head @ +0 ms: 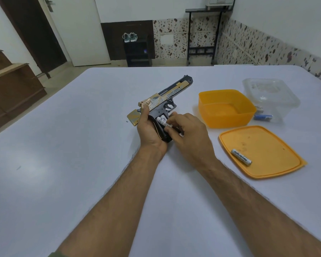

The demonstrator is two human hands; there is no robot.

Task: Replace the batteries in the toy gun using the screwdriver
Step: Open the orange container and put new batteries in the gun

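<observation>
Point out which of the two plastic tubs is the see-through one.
The clear tub, farthest right on the table, behind the orange tub. You can see a blue battery through its wall; the orange one is opaque.

"Hevbright" on battery (241,157), "DESERT EAGLE" on gun (167,97)

White table (63,164) w/ orange tub (225,115), lid (271,156), clear box (271,93).
</observation>
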